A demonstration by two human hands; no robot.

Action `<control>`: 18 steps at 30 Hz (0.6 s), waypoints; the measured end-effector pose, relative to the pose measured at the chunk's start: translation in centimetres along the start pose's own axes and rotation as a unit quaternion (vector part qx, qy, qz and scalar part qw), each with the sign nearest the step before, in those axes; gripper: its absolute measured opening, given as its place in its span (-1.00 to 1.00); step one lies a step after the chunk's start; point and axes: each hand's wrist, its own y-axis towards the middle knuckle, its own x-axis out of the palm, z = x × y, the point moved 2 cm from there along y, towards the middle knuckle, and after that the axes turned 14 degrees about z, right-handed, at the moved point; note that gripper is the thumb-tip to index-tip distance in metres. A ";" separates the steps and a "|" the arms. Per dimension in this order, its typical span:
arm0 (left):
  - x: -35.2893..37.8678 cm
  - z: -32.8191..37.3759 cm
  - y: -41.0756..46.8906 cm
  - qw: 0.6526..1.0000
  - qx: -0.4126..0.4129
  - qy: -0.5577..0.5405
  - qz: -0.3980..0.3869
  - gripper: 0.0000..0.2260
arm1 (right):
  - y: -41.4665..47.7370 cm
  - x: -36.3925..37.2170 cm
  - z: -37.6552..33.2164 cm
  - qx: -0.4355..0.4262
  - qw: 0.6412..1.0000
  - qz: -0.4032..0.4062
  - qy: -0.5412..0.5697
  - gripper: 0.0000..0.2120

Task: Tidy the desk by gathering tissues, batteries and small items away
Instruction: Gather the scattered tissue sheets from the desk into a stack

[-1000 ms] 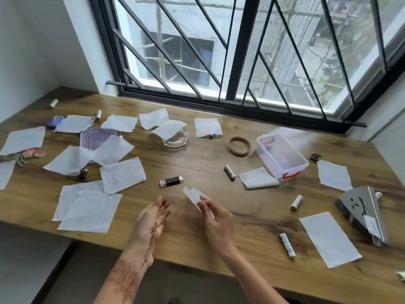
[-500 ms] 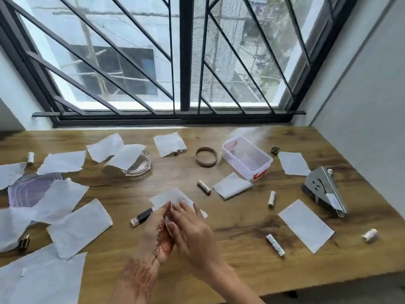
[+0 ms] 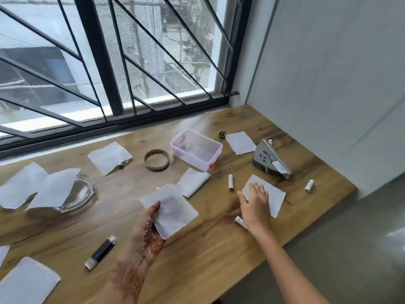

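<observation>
My left hand (image 3: pixel 146 224), marked with henna, holds a white tissue (image 3: pixel 172 210) by its near left edge, just above the wooden desk (image 3: pixel 197 255). My right hand (image 3: pixel 255 205) lies flat, fingers spread, on another tissue (image 3: pixel 271 195) further right. White batteries lie around it: one (image 3: pixel 230 182) just left of that tissue, one (image 3: pixel 240 222) partly under my right wrist, one (image 3: pixel 309 185) near the desk's right edge. A clear plastic box (image 3: pixel 196 149) with a red clasp stands open behind them. More tissues (image 3: pixel 192 182) (image 3: pixel 240 142) (image 3: pixel 109 157) are scattered about.
A metal triangular tissue holder (image 3: pixel 270 160) stands at the right. A brown ring (image 3: pixel 157 160), a glass ashtray (image 3: pixel 82 194) under tissues, a black USB stick (image 3: pixel 100 252) and a small dark trinket (image 3: pixel 222 134) lie on the desk. The barred window runs along the back, a grey wall at right.
The view has swung right. My left hand now holds the tissue alone; my right hand has let go of it and moved right onto the tissue near the batteries.
</observation>
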 end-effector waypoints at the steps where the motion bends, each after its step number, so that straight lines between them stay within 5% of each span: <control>1: 0.3 -0.2 0.2 1.000 -0.011 0.002 -0.006 -0.74 | 0.4 0.2 0.7 -0.001 1.000 -0.003 -0.022 -0.54; 6: 2.1 -0.6 1.4 0.999 -0.047 -0.002 0.005 -0.68 | 0.6 0.8 1.6 -0.029 0.999 0.032 0.001 -0.75; 9: 3.7 -0.1 1.0 0.997 -0.051 0.053 0.007 -0.73 | 0.7 -0.2 1.1 0.029 0.991 0.071 0.107 -0.81; 11: 4.8 -0.2 0.7 0.996 -0.046 0.073 -0.011 -0.76 | 1.0 -1.5 0.2 0.114 0.966 0.091 0.214 -0.77; 14: 5.2 -0.9 1.8 0.998 -0.053 0.009 -0.023 -0.50 | 1.5 -3.4 -2.7 0.172 0.915 0.094 0.352 -0.71; 18: 6.5 -1.2 1.4 0.993 -0.083 0.003 -0.080 -0.72 | 0.8 -5.1 -7.5 -0.019 0.897 0.059 0.438 -0.78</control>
